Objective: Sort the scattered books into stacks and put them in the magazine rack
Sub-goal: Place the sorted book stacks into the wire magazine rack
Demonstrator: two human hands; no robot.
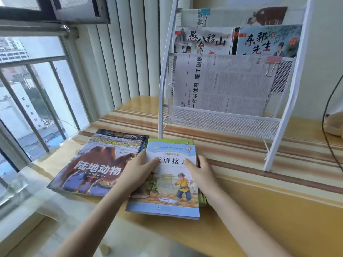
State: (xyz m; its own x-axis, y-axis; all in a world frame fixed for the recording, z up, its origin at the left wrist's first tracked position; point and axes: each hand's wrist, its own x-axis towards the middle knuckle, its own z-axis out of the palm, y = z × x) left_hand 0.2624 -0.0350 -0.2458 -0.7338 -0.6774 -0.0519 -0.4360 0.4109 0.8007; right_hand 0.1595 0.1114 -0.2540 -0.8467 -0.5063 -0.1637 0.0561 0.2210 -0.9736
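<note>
A person's two hands frame a stack of children's books on a striped desk [241, 151] beside a barred window [37, 89]. The left hand [138, 171] lies along the left edge of the top book [167, 184], a light-blue storybook with a cartoon child on its cover, thumb stretched onto the cover, the other fingers hidden beneath or beside it. The right hand [201, 173] holds the stack's right edge, thumb on the cover and fingers curled down the side. A green book [167, 141] peeks out underneath. Just to the left, touching the stack, sits a second pile topped by a camel book [96, 164]. Behind stands a white magazine rack [222, 117], its tiers holding a newspaper [222, 82] and two picture books [237, 41].
</note>
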